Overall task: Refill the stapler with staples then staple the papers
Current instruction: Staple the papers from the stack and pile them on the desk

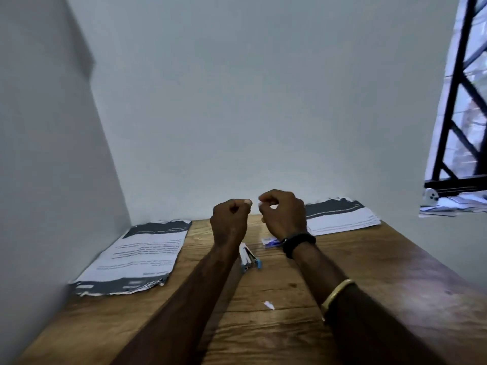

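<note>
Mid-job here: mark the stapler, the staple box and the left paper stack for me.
stapler (248, 256): head view, middle of its body.
staple box (271, 243): head view, its blue-and-white top.
left paper stack (139, 254): head view, middle of top sheet.

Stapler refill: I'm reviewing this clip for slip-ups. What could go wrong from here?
1. The left hand and right hand pinch in the air above the table; anything between them, too small to tell, might drop and scatter.
2. The stapler lies close by the left forearm; lowering that arm may knock it.
3. The staple box sits just by the right wrist and could get swept aside.
</note>
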